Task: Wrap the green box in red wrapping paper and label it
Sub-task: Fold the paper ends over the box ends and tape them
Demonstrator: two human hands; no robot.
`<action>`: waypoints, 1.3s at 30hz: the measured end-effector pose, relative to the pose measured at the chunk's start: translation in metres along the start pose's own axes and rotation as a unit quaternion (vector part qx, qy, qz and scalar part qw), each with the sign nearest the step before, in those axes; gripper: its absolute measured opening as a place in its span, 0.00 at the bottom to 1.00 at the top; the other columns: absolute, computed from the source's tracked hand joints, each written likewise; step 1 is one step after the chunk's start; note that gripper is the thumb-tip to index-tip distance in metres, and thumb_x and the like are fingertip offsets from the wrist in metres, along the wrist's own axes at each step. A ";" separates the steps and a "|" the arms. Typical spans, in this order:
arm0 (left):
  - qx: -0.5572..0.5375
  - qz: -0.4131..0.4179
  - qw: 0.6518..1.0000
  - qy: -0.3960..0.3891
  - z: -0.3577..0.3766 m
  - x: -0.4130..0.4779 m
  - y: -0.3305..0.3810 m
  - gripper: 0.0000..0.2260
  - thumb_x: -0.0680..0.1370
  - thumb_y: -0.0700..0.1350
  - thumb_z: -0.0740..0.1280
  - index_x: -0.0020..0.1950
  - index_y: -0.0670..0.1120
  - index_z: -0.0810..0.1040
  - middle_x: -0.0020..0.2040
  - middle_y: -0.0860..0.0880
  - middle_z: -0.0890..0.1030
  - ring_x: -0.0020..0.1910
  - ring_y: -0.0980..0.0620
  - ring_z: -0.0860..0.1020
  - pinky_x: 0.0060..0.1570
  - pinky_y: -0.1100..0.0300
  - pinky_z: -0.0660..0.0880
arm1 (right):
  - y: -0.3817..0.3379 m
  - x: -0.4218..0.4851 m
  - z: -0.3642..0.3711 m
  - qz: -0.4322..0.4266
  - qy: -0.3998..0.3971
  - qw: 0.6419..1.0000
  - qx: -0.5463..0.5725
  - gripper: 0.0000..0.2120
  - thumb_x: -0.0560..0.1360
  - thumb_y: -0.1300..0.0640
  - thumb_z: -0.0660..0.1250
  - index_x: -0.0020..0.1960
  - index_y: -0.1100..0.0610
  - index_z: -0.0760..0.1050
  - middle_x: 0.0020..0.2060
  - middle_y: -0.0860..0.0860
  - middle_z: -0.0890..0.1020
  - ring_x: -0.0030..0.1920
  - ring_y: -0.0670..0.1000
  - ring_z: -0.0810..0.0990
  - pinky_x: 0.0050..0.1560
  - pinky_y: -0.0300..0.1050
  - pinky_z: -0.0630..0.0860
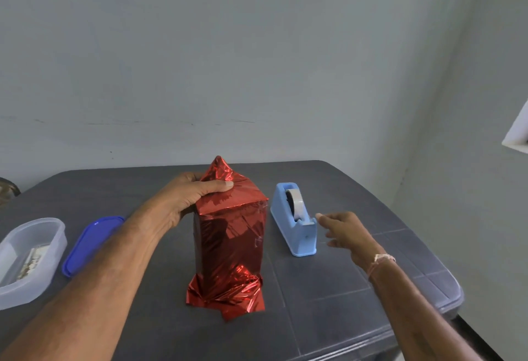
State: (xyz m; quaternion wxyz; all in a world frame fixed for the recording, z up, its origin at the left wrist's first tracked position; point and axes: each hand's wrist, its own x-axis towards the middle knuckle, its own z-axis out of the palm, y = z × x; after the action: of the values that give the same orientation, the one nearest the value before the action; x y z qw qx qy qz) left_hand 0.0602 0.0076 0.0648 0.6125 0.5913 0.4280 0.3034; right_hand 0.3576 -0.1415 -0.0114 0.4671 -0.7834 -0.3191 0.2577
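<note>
While the left hand (188, 197) grips the red-wrapped box (231, 235) mid-tabletop (343, 289), the right hand (347, 232), fingers (321, 217) extended and empty, hovers beside the tape dispenser (294, 226).

On the table (357, 303) right now: one red-wrapped box (230, 240), one blue tape dispenser (297, 235), one clear tub (54, 246), one blue lid (91, 243), and two grips in shot, the left grip (188, 195) and the right grip (347, 235).

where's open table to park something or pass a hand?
Bare table in front of the tape dispenser, between the wrapped box and the right edge; the right hand reaches over it. Also the far strip behind box and dispenser. Crowded: left, with blue lid, clear container and the left hand holding the box top; box-dispenser gap is narrow.
</note>
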 end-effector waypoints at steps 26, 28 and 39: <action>0.001 0.001 1.000 0.008 0.001 -0.009 0.002 0.33 0.57 0.50 0.82 0.57 0.36 0.83 0.46 0.40 0.87 0.41 0.46 0.84 0.51 0.53 0.80 | -0.019 0.007 0.015 0.107 -0.094 0.979 0.146 0.23 0.79 0.61 0.72 0.69 0.69 0.71 0.68 0.61 0.72 0.50 0.63 0.85 0.37 0.52 0.86; -0.001 0.000 1.000 0.009 0.002 -0.009 0.002 0.34 0.57 0.50 0.82 0.59 0.35 0.83 0.46 0.40 0.87 0.41 0.46 0.84 0.51 0.53 0.80 | -0.016 0.005 0.015 0.108 -0.100 0.975 0.165 0.22 0.79 0.61 0.71 0.70 0.69 0.71 0.66 0.60 0.73 0.50 0.63 0.86 0.37 0.51 0.86; -0.005 -0.002 1.000 0.007 0.002 -0.011 0.003 0.31 0.58 0.49 0.81 0.58 0.38 0.83 0.44 0.42 0.88 0.41 0.46 0.85 0.44 0.57 0.80 | 0.008 -0.007 0.019 0.055 -0.105 0.965 0.234 0.15 0.80 0.59 0.71 0.60 0.69 0.74 0.60 0.63 0.79 0.51 0.63 0.87 0.51 0.54 0.85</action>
State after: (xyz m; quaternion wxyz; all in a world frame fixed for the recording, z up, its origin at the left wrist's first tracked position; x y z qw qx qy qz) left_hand 0.0575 -0.0025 0.0690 0.6131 0.5850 0.4318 0.3089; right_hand 0.3416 -0.1386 -0.0258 0.5862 -0.6376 -0.2533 0.4310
